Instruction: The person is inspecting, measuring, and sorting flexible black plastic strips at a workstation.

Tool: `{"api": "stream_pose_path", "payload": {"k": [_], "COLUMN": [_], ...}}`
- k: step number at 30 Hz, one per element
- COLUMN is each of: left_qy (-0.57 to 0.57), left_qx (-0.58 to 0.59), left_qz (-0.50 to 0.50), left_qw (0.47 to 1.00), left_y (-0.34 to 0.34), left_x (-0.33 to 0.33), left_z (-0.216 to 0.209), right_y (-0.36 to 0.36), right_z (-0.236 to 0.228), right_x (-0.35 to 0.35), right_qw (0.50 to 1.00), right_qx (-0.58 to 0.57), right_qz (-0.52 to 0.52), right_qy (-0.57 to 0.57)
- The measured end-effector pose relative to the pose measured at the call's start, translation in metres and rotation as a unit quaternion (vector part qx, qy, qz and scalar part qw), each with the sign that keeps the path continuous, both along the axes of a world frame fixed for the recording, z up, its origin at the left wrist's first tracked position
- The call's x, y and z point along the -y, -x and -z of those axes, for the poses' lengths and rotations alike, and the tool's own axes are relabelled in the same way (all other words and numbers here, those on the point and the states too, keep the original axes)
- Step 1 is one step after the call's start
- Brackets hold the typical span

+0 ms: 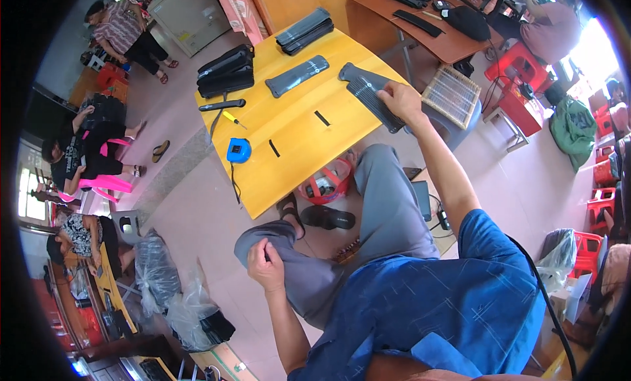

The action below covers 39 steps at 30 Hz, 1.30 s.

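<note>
My right hand (402, 102) is at the right side of the yellow table, its thumb and fingers closed on a flat black ribbed packet (373, 95). The packet's right end reaches the table edge. My left hand (266, 266) rests by my left knee, fingers curled in, with nothing visible in it. Left of the packet lies another flat black packet (297, 75) with a glossy surface. Beyond it is a stack of black packets (305, 31). Two short black strips (322, 118) lie on the wood nearer me.
On the table's left are a black bundle (225, 71), a black bar (222, 106), a yellow screwdriver (234, 120) and a blue tape measure (238, 150). Under the table stands a red basket (327, 182). A woven-top stool (451, 95) is at right. Other people sit and stand around.
</note>
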<state>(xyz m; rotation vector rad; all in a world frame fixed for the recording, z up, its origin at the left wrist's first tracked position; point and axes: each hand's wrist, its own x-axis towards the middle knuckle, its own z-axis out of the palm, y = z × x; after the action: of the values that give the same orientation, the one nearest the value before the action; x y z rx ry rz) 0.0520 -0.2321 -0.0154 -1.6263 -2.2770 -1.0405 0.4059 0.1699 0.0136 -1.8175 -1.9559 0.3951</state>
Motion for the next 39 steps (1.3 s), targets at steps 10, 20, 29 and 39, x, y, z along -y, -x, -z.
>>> {"api": "stream_pose_path", "payload": {"k": [10,20,29,39], "left_qy": [0.064,0.221,0.324,0.194], "left_qx": [0.073,0.645,0.733,0.755], "left_qz": [0.015,0.153,0.109,0.110], "left_qw": [0.995,0.715,0.588,0.616], "left_y": [-0.021,-0.143,-0.209,-0.139], "left_x": [-0.021,-0.163,-0.285,-0.300], "left_z": [-0.010,-0.010,0.007,-0.011], "right_y": [0.014,0.003,0.025,0.024], "right_z": [0.004,0.039,0.056,0.053], "right_x": [-0.015,-0.059,-0.052,-0.052], "right_qw": [0.997,0.977,0.994,0.993], "right_qx": [0.025,0.032,0.088,0.100], "right_qz": [-0.049,-0.058,-0.056,-0.061], "right_qy": [0.050,-0.201,-0.026,-0.002]}}
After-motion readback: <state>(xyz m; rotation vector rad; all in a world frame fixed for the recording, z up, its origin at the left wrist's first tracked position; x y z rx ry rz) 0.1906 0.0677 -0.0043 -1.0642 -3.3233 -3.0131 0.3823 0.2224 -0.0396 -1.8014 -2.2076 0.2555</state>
